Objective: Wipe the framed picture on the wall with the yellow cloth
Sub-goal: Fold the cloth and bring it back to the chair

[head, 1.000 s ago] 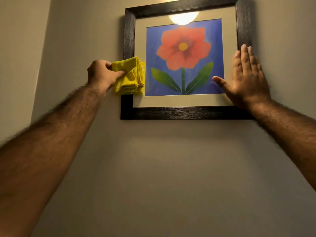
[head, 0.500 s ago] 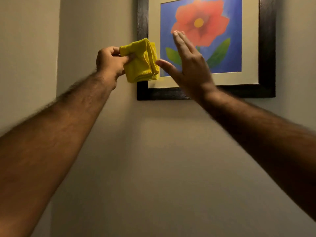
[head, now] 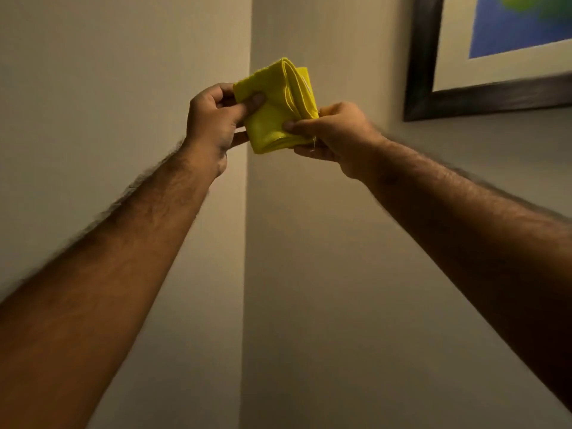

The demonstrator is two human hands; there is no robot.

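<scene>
The folded yellow cloth (head: 275,106) is held in the air between both hands, well left of the picture. My left hand (head: 213,116) pinches its left edge with thumb and fingers. My right hand (head: 334,134) grips its lower right corner. The framed picture (head: 483,97) hangs on the wall at the top right; only its dark lower left corner, pale mat and a bit of blue print show. Neither hand touches the frame.
A wall corner (head: 247,212) runs down the middle of the view, just behind the cloth. The left wall (head: 93,88) and the beige wall (head: 340,274) below the picture are plain. Both bare forearms reach up from the bottom corners.
My right hand left the picture and took hold of the cloth. Both hands with the cloth came away from the frame to the left, and the view swung left, leaving the picture at the top right.
</scene>
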